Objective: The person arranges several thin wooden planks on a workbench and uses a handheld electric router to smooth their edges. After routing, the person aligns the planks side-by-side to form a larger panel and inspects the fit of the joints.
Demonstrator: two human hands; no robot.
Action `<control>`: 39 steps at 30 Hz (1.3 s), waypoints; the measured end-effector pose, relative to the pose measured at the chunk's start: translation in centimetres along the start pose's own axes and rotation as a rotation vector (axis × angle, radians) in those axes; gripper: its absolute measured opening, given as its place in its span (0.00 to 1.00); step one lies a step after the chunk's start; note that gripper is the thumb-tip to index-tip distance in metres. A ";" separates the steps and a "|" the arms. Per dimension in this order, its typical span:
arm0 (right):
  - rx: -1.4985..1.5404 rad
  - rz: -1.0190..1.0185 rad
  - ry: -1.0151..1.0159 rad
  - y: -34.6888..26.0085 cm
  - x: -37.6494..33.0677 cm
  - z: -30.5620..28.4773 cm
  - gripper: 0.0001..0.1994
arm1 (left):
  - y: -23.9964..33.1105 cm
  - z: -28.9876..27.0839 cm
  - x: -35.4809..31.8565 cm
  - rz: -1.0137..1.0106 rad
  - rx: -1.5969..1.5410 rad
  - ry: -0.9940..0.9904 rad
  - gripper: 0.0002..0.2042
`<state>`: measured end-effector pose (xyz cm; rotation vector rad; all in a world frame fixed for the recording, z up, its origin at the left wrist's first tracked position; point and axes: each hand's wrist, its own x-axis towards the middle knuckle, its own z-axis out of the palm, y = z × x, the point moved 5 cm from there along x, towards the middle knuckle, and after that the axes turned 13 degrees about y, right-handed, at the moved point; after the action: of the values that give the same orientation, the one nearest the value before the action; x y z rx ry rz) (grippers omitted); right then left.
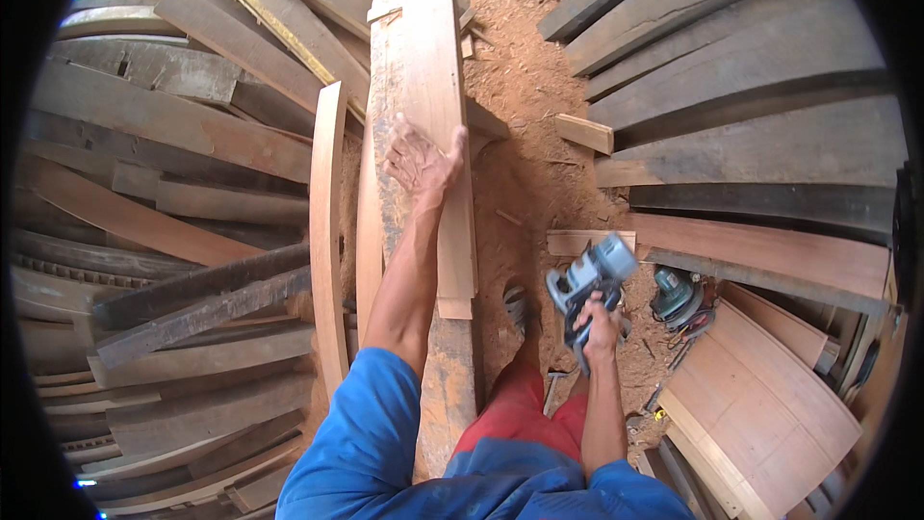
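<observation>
A pale wooden board [428, 58] lies lengthwise on a worn, stained beam [450, 356]. My left hand [422, 159] rests on the board's top, its thumb spread toward the right edge and its fingers apart; it grips nothing. Off to the right of the beam, my right hand [599, 325] is wrapped round the dark handle of a grey-blue power tool, which looks like an electric planer [589, 274]. The planer is held in the air over the shavings, apart from the board. Its underside is hidden.
Left of the beam stands a narrow curved plank [328, 231], with stacked dark timbers [183, 125] beyond. More thick timbers [741, 67] line the right. A green power tool [677, 294] sits on the ground near a wide jointed panel [760, 395]. Wood shavings [525, 77] cover the ground.
</observation>
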<state>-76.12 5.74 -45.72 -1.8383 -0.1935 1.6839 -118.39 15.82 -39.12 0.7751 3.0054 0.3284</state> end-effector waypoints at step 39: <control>-0.103 -0.014 0.018 2.2 -3.9 -13.6 0.11 | -13.1 -9.8 -0.3 0.497 0.199 -0.071 0.21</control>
<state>-64.69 -2.68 -43.78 -1.9216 -0.2892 1.6756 -125.05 2.50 -32.30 1.5157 2.7668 0.0025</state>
